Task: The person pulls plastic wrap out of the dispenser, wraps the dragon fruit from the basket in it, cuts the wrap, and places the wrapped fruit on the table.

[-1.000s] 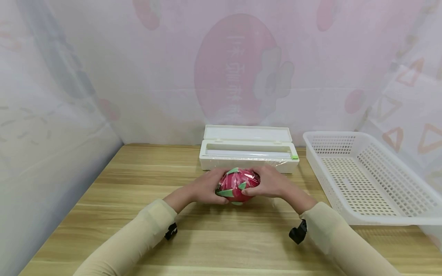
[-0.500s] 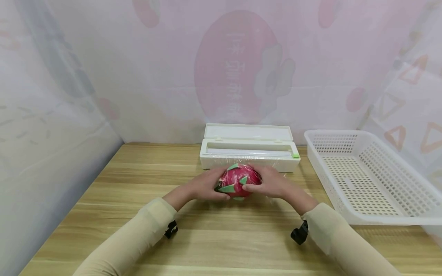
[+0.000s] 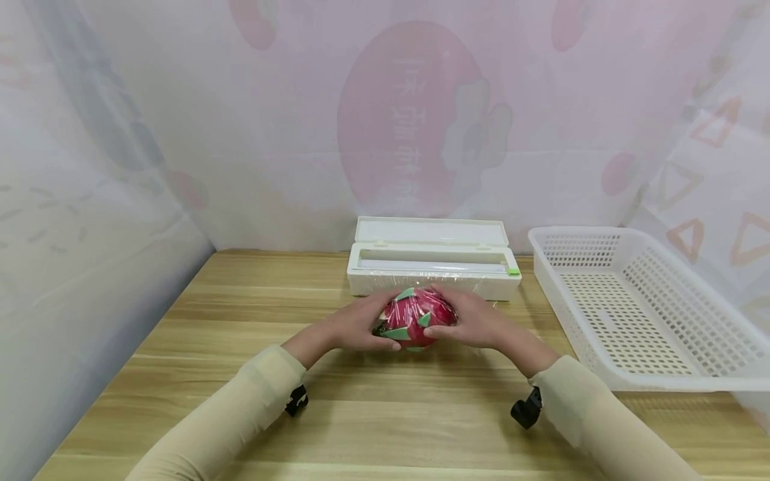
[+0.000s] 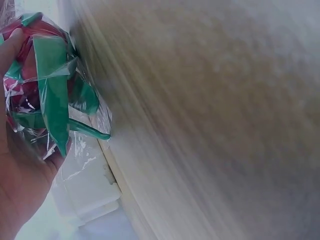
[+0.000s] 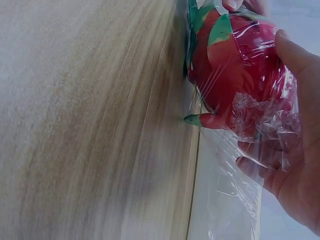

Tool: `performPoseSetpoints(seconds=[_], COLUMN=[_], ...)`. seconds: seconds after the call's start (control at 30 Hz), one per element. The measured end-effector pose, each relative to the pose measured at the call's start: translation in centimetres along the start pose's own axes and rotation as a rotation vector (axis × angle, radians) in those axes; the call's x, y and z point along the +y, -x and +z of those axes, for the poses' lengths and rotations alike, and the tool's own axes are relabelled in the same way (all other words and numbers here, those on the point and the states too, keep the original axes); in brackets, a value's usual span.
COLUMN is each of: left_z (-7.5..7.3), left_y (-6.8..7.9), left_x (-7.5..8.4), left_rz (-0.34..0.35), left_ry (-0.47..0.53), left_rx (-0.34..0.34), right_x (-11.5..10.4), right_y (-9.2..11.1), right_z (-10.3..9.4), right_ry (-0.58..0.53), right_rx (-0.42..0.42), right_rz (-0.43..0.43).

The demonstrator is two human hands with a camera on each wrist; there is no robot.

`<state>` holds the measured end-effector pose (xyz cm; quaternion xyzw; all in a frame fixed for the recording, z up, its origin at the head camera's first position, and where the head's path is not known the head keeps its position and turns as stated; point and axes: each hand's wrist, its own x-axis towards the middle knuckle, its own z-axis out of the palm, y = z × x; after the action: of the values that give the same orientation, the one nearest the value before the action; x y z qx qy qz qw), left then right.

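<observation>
A red dragon fruit [image 3: 415, 319] with green scales sits between both hands, low over the wooden table in front of the dispenser. Clear cling film [image 5: 265, 112] covers its skin in creases, and a loose stretch of film hangs below it in the right wrist view. My left hand [image 3: 361, 324] grips the fruit's left end, thumb in front; in the left wrist view its fingertips show behind the green scales [image 4: 52, 90]. Gripping the right end, my right hand [image 3: 472, 321] has its thumb on the film and its fingers curled around the far side.
Behind the fruit stands a white cling film dispenser [image 3: 433, 270], lid raised, with a roll inside and a green slider [image 3: 513, 272] at its right end. A white perforated basket [image 3: 547, 284] stands on the right. Printed curtains surround the wooden table [image 3: 271, 294].
Both hands keep hold of the dragon fruit. It has turned slightly and shifted a little away from the person since a second ago, its green scales now sitting differently.
</observation>
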<state>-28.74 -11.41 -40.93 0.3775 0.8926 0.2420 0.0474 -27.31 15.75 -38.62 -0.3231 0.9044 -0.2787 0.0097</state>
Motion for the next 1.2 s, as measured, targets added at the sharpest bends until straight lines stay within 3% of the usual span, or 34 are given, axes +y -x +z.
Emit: performPoseSetpoints(seconds=[0.63,0.93,1.2], left_z=[0.71,0.61,0.5], left_y=[-0.69,-0.48,-0.29], left_x=[0.06,0.19,0.03], left_rz=[0.029,0.021,0.033], left_ry=[-0.101,-0.092,-0.093], left_rx=[0.064,0.043,0.054], right_x=[0.52,0.59,0.48], right_y=[0.07,0.1,0.59], right_z=[0.33,0.23,-0.21], right_ry=[-0.077,-0.069,-0.003], right_rx=[-0.016,-0.004,0.013], right_rz=[0.019,-0.045,-0.037])
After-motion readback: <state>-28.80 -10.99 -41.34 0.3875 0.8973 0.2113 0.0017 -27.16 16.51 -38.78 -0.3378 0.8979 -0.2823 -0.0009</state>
